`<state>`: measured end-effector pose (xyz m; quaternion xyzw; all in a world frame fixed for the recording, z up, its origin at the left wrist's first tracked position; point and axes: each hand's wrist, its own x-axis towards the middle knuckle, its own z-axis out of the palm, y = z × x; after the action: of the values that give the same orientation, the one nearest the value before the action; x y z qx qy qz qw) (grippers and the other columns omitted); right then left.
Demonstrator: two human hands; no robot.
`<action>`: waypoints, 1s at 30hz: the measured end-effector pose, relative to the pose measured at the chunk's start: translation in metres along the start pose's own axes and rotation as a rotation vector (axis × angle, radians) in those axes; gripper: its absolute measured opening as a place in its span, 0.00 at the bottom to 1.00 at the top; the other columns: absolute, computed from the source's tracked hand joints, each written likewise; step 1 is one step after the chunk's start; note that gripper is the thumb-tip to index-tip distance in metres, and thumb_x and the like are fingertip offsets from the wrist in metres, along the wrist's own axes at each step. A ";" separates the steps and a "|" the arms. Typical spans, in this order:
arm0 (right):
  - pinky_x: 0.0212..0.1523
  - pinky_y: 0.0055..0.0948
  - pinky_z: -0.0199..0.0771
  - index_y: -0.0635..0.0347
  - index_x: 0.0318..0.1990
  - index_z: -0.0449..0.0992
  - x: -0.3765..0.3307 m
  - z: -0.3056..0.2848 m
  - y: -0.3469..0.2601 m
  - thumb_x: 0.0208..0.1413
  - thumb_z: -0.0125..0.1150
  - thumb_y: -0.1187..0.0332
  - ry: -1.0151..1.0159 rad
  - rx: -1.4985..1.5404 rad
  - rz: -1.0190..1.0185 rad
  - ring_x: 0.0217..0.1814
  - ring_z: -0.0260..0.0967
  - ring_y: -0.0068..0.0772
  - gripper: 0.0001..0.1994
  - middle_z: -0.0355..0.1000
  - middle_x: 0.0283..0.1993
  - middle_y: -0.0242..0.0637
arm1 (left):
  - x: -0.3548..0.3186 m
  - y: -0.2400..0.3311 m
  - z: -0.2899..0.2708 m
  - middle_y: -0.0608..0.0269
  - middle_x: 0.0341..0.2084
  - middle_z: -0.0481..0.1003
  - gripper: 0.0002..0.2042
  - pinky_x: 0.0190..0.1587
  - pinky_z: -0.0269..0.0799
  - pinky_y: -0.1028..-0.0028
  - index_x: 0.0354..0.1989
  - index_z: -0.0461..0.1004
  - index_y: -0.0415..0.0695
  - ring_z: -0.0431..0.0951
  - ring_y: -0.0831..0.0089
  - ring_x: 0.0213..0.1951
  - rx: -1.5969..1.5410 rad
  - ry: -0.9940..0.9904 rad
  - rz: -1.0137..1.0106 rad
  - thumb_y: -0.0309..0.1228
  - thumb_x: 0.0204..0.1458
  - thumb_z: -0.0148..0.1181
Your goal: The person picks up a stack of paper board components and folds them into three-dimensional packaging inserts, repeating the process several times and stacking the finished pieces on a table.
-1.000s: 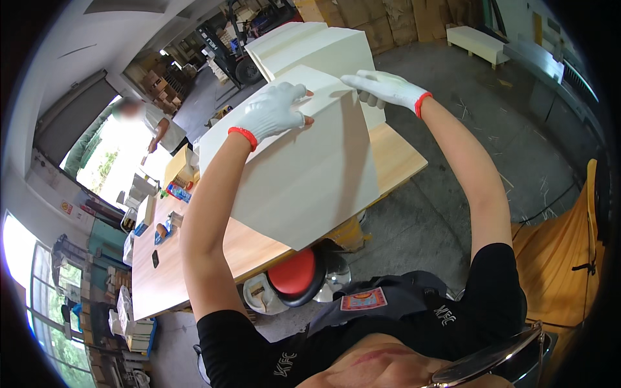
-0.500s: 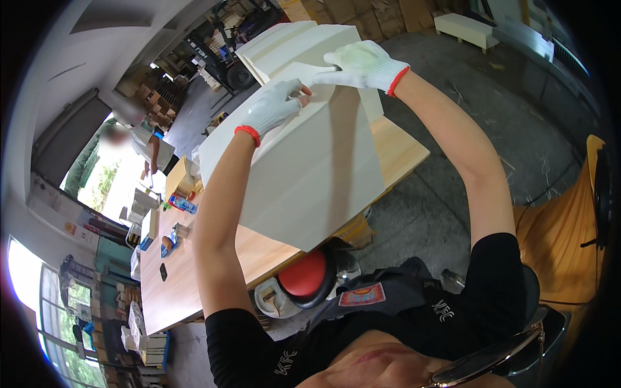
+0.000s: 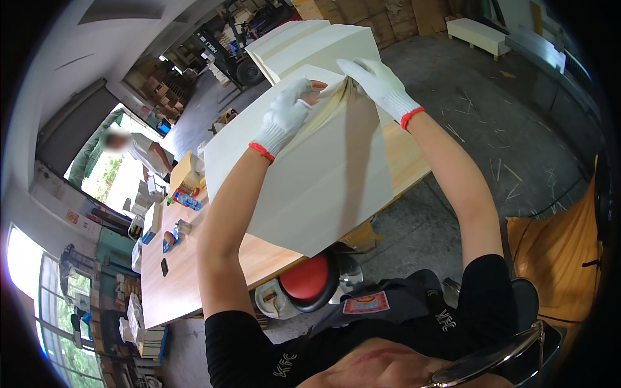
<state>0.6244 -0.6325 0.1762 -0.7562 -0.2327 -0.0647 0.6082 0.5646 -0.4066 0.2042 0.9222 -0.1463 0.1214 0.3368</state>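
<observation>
A large white paper sheet (image 3: 310, 194) lies across the wooden table (image 3: 178, 291), on top of other white sheets. Its far part is raised and creased into a tan-shaded fold between my hands. My right hand (image 3: 378, 84), in a white knitted glove with a red cuff, is closed on the sheet's far edge beside this fold. My left hand (image 3: 288, 113), gloved alike with bare fingertips showing, is at the sheet's upper left part. Its fingers are bent but apart, next to the fold, with nothing visible gripped between them.
More white sheets (image 3: 323, 48) are stacked at the far end. Along the table's left side are a blue bottle (image 3: 187, 200), a phone (image 3: 163, 267) and small items. A red stool (image 3: 304, 278) stands below the near edge. Another person (image 3: 152, 155) stands far left; a forklift (image 3: 242, 68) is behind.
My right hand has shifted right and slightly down, and a tan fold has appeared in the sheet beside it. My left hand has moved slightly right. The other person has shifted position.
</observation>
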 end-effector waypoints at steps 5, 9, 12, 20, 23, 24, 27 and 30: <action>0.35 0.30 0.61 0.63 0.31 0.69 -0.010 0.008 0.006 0.67 0.51 0.45 0.118 0.087 -0.085 0.30 0.54 0.24 0.26 0.60 0.25 0.29 | -0.002 0.003 -0.005 0.49 0.51 0.79 0.18 0.59 0.69 0.66 0.56 0.74 0.44 0.78 0.58 0.54 -0.058 -0.045 0.146 0.34 0.58 0.58; 0.36 0.32 0.62 0.64 0.32 0.70 -0.009 0.011 0.011 0.67 0.51 0.45 0.123 0.127 -0.120 0.30 0.54 0.27 0.26 0.59 0.25 0.32 | -0.007 0.008 -0.001 0.50 0.53 0.78 0.24 0.60 0.69 0.65 0.58 0.72 0.45 0.77 0.57 0.56 -0.048 -0.089 0.091 0.33 0.52 0.68; 0.35 0.33 0.61 0.63 0.32 0.70 -0.009 0.012 0.013 0.67 0.51 0.45 0.164 0.076 -0.146 0.29 0.54 0.29 0.26 0.59 0.25 0.36 | -0.006 0.007 -0.002 0.49 0.54 0.77 0.29 0.61 0.69 0.64 0.60 0.71 0.46 0.76 0.58 0.58 0.060 -0.063 0.085 0.32 0.48 0.73; 0.33 0.36 0.60 0.62 0.29 0.67 -0.006 0.015 0.023 0.67 0.50 0.44 0.179 0.069 -0.169 0.28 0.55 0.33 0.27 0.59 0.24 0.40 | -0.008 0.015 -0.002 0.51 0.57 0.74 0.28 0.63 0.67 0.65 0.61 0.69 0.41 0.72 0.62 0.61 -0.085 -0.115 0.007 0.28 0.50 0.70; 0.33 0.37 0.60 0.62 0.29 0.67 -0.004 0.016 0.024 0.67 0.50 0.44 0.196 0.067 -0.192 0.28 0.55 0.33 0.27 0.58 0.24 0.40 | -0.007 0.013 -0.004 0.51 0.57 0.73 0.29 0.64 0.65 0.65 0.62 0.68 0.39 0.70 0.63 0.62 -0.137 -0.136 0.015 0.27 0.50 0.69; 0.33 0.37 0.60 0.62 0.29 0.67 -0.004 0.016 0.025 0.67 0.50 0.44 0.204 0.068 -0.202 0.28 0.55 0.33 0.27 0.58 0.24 0.40 | -0.006 0.012 -0.004 0.52 0.58 0.73 0.29 0.64 0.64 0.65 0.62 0.67 0.39 0.70 0.63 0.62 -0.153 -0.140 0.022 0.27 0.50 0.69; 0.34 0.36 0.60 0.62 0.29 0.67 -0.008 0.016 0.021 0.67 0.50 0.43 0.205 0.063 -0.176 0.28 0.54 0.33 0.28 0.57 0.23 0.39 | -0.009 0.012 -0.002 0.53 0.56 0.73 0.28 0.66 0.62 0.65 0.63 0.67 0.39 0.70 0.63 0.62 -0.141 -0.118 0.065 0.28 0.53 0.65; 0.35 0.35 0.61 0.62 0.30 0.68 -0.015 0.013 0.011 0.67 0.50 0.42 0.187 0.046 -0.161 0.28 0.55 0.34 0.28 0.58 0.24 0.40 | -0.014 0.012 0.003 0.53 0.55 0.73 0.27 0.67 0.61 0.65 0.65 0.66 0.41 0.71 0.64 0.60 -0.212 -0.013 0.178 0.27 0.55 0.59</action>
<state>0.6136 -0.6259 0.1569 -0.7117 -0.2363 -0.1780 0.6372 0.5483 -0.4145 0.2042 0.8655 -0.2418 0.1288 0.4194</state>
